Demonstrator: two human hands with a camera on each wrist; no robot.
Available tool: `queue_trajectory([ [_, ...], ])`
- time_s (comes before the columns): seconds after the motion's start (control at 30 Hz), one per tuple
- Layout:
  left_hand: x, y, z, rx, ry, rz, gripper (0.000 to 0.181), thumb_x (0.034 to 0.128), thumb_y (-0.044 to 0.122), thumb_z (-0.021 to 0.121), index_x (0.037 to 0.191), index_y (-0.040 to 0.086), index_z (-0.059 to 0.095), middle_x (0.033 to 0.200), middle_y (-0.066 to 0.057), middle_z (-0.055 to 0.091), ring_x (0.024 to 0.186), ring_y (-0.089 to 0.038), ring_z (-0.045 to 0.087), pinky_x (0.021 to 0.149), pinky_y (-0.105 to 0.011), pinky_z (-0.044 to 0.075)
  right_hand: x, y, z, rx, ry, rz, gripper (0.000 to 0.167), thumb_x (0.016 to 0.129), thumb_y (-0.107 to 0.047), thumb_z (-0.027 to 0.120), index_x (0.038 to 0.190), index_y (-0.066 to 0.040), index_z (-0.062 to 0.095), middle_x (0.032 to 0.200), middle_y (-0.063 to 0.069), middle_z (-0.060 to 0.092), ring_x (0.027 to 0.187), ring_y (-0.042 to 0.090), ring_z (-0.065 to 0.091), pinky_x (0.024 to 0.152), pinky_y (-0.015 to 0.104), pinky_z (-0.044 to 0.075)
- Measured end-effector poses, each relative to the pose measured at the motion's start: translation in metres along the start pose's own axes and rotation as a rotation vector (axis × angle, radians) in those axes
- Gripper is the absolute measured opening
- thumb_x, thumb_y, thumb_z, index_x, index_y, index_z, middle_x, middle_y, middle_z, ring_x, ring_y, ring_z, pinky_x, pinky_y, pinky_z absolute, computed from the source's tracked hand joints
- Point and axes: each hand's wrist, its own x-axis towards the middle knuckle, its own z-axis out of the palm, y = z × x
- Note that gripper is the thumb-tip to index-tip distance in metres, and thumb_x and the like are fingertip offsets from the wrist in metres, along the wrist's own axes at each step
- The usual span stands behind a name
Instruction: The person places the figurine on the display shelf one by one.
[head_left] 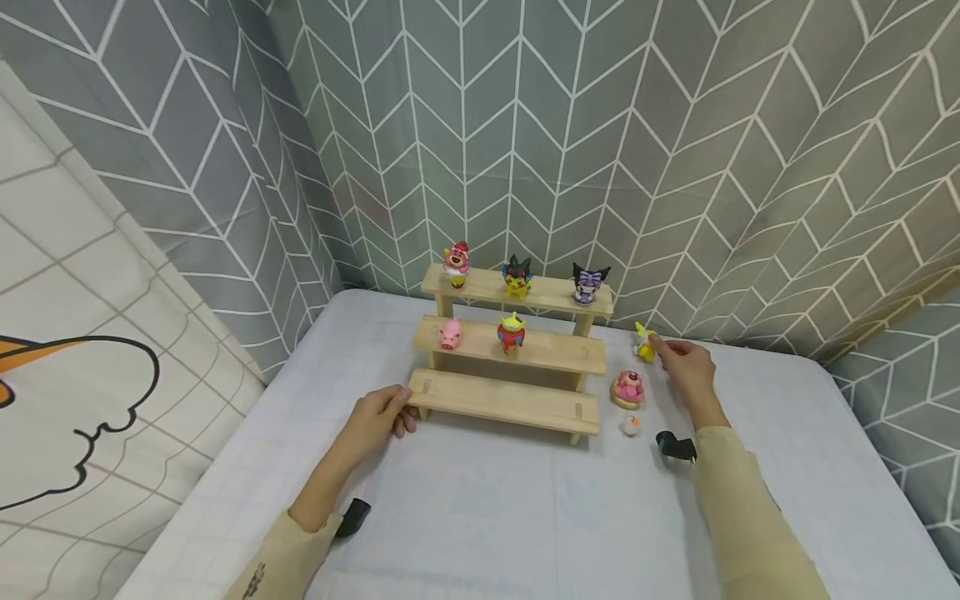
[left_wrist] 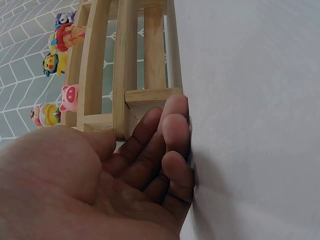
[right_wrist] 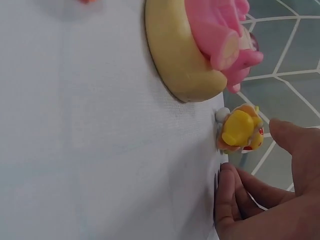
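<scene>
Pale wood makes up the three-step stand (head_left: pixel 498 394), and its near left corner is gripped by the left hand (head_left: pixel 375 414), thumb high at the end of the lowest step, fingers curled beneath. Off the stand's right end, near its middle step, is the yellow figure (head_left: pixel 643 343). The right hand (head_left: pixel 690 368) reaches it with thumb and fingers parted; it sits just at their tips, and seems not to be gripped. Nearer along the stand's right, the pink bear (head_left: pixel 627 389) and white figure (head_left: pixel 630 427) rest on the surface (head_left: pixel 480 517).

Three figures line the stand's top step; its middle step carries the pig (head_left: pixel 451 334) and the alien (head_left: pixel 512 333).

I'd call this the picking-up step in filling the stand. The next move calls for pinching that small body and lifting it past the pink bear; the gap right of the alien looks the natural spot, with the stand held steady.
</scene>
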Motion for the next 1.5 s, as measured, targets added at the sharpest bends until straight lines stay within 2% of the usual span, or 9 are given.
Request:
queue_trajectory([
  [0.13,0.000,-0.001,0.000,-0.008,0.005,-0.003,0.041,0.1149,0.027,0.047,0.094,-0.001,0.068,0.074,-0.008,0.071,0.063,-0.017,0.061,0.060,-0.024,0.052,0.004,-0.007,0.001,-0.014,-0.016,0.009,0.078,0.102,-0.062,0.058,0.143,0.004,0.059,0.127,0.021,0.067,0.088,0.011,0.058,0.070,0.020,0.046],
  [0.27,0.001,-0.001,0.000,-0.016,0.000,-0.005,0.040,0.1148,0.027,0.047,0.094,-0.001,0.067,0.074,-0.008,0.071,0.063,-0.017,0.061,0.060,-0.024,0.052,0.005,-0.009,0.002,-0.024,-0.029,0.021,0.076,0.102,-0.060,0.058,0.144,0.004,0.059,0.138,0.025,0.061,0.105,0.025,0.057,0.078,0.026,0.044],
  [0.37,0.001,0.000,0.000,-0.018,0.003,-0.003,0.040,0.1146,0.026,0.048,0.093,-0.001,0.067,0.074,-0.008,0.071,0.062,-0.017,0.061,0.060,-0.024,0.052,0.005,-0.008,0.004,-0.005,-0.036,0.021,0.076,0.102,-0.059,0.060,0.145,0.003,0.058,0.144,0.026,0.059,0.115,0.031,0.055,0.082,0.030,0.044],
  [0.77,0.001,0.000,0.001,-0.012,0.001,-0.019,0.040,0.1149,0.026,0.047,0.093,0.000,0.067,0.074,-0.007,0.071,0.062,-0.017,0.061,0.060,-0.024,0.052,0.002,-0.006,0.005,0.011,-0.047,0.042,0.072,0.102,-0.057,0.061,0.143,0.003,0.060,0.146,0.025,0.058,0.119,0.033,0.053,0.087,0.034,0.044],
  [0.9,0.001,0.002,0.000,-0.015,0.003,-0.019,0.039,0.1148,0.025,0.047,0.093,0.000,0.067,0.074,-0.007,0.071,0.062,-0.017,0.061,0.060,-0.024,0.052,0.001,-0.006,0.005,0.016,-0.045,0.035,0.070,0.102,-0.054,0.063,0.145,0.002,0.059,0.145,0.023,0.060,0.113,0.027,0.054,0.083,0.030,0.044],
  [1.07,0.000,0.003,0.000,-0.012,0.005,-0.013,0.039,0.1147,0.025,0.048,0.092,0.000,0.068,0.073,-0.007,0.071,0.063,-0.017,0.061,0.060,-0.024,0.052,-0.001,-0.005,0.007,0.049,-0.020,-0.009,0.062,0.100,-0.042,0.073,0.142,0.001,0.060,0.131,0.017,0.068,0.094,0.007,0.054,0.073,0.019,0.045],
  [1.2,0.000,0.002,0.000,-0.015,0.005,-0.010,0.040,0.1148,0.025,0.048,0.092,-0.001,0.068,0.073,-0.006,0.071,0.063,-0.016,0.061,0.060,-0.024,0.053,-0.004,-0.004,0.007,0.094,-0.064,-0.036,0.063,0.097,-0.036,0.078,0.142,0.001,0.055,0.133,0.017,0.066,0.085,-0.006,0.054,0.071,0.014,0.046],
  [1.37,0.000,0.002,0.000,-0.010,0.004,-0.005,0.040,0.1149,0.025,0.047,0.093,-0.001,0.068,0.073,-0.006,0.070,0.063,-0.017,0.061,0.060,-0.024,0.053,-0.007,0.001,0.008,0.098,-0.103,-0.122,0.065,0.095,-0.030,0.081,0.141,0.002,0.046,0.137,0.025,0.063,0.087,-0.009,0.055,0.074,0.010,0.046],
  [1.5,0.000,0.003,0.000,-0.003,0.004,-0.006,0.040,0.1150,0.025,0.047,0.093,-0.001,0.068,0.073,-0.006,0.070,0.063,-0.017,0.062,0.060,-0.024,0.053,-0.009,0.006,0.008,0.079,-0.097,-0.185,0.068,0.095,-0.029,0.082,0.145,0.002,0.048,0.133,0.024,0.064,0.089,-0.009,0.055,0.077,0.007,0.045],
])
